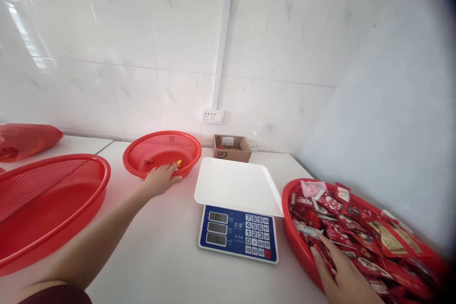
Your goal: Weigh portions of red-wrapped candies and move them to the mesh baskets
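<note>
My left hand (163, 180) reaches over the near rim of a red mesh basket (133, 167), with its fingers stretched out and the thumb apart. Close to its fingertips is a small yellow wrapped piece (179, 162); another small reddish piece (148, 161) lies in the same basket. At the right, my right hand (338, 273) is down in a red basket (290, 228) heaped with red wrapped snack packets. Its thumb and forefinger close around one red snack packet (325, 252), partly hidden by the fingers. Between the baskets stands a digital scale (237, 232) with a bare white pan (237, 184).
A large red basket (105, 175) stands at the left, with a red plastic bag (30, 140) behind it. An open cardboard box (233, 153) sits behind the scale, below a wall socket (213, 115). A pale panel (388, 118) rises along the right side.
</note>
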`<state>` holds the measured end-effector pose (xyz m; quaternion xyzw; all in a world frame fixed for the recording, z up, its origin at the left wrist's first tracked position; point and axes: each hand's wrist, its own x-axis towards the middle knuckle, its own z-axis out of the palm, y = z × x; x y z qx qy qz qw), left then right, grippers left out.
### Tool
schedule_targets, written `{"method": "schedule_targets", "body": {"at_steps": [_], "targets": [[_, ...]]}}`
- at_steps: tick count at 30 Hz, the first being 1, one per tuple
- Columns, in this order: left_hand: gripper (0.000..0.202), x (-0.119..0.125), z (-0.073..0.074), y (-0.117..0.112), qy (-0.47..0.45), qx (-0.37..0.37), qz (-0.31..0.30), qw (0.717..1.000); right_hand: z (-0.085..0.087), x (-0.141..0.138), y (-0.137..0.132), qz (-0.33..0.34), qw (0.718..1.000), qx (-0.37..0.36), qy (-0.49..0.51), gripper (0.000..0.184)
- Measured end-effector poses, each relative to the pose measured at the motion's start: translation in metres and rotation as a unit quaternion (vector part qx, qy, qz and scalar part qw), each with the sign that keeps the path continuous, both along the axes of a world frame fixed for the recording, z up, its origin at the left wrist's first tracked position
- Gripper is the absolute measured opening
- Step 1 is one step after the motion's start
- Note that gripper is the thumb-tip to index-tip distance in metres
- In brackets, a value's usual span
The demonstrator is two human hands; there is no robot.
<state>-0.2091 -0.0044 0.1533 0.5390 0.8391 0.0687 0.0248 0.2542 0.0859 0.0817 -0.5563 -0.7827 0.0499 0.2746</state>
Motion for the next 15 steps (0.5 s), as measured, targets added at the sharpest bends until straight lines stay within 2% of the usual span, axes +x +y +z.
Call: {"method": "schedule_targets", "body": {"at_steps": [2,4,7,9,10,12,15], "targets": [[0.055,0.013,-0.014,-0.003,0.012,0.082,-0.023,0.996,0.002,-0.001,-0.001,-0.003,1.000,-0.011,0.013,0.054],[0.052,0.027,-0.034,-0.008,0.019,0.190,-0.073,0.979,0.007,-0.001,0.001,-0.018,0.999,-0.027,0.029,0.057],[0.052,0.046,-0.062,-0.019,0.023,0.302,-0.181,0.936,0.024,-0.008,0.003,-0.089,0.991,-0.071,0.071,0.062],[0.055,0.058,-0.074,-0.025,0.021,0.361,-0.245,0.900,0.040,-0.023,0.003,-0.127,0.983,-0.076,0.107,0.065],[0.056,0.064,-0.077,-0.027,0.017,0.388,-0.281,0.878,0.049,-0.034,0.003,-0.126,0.982,-0.065,0.123,0.065],[0.056,0.079,-0.079,-0.029,-0.001,0.423,-0.369,0.828,0.063,-0.063,0.005,-0.081,0.985,-0.047,0.142,0.060],[0.046,0.107,-0.081,-0.027,-0.040,0.412,-0.507,0.756,0.077,-0.116,0.019,0.015,0.987,-0.022,0.160,0.052]]}}
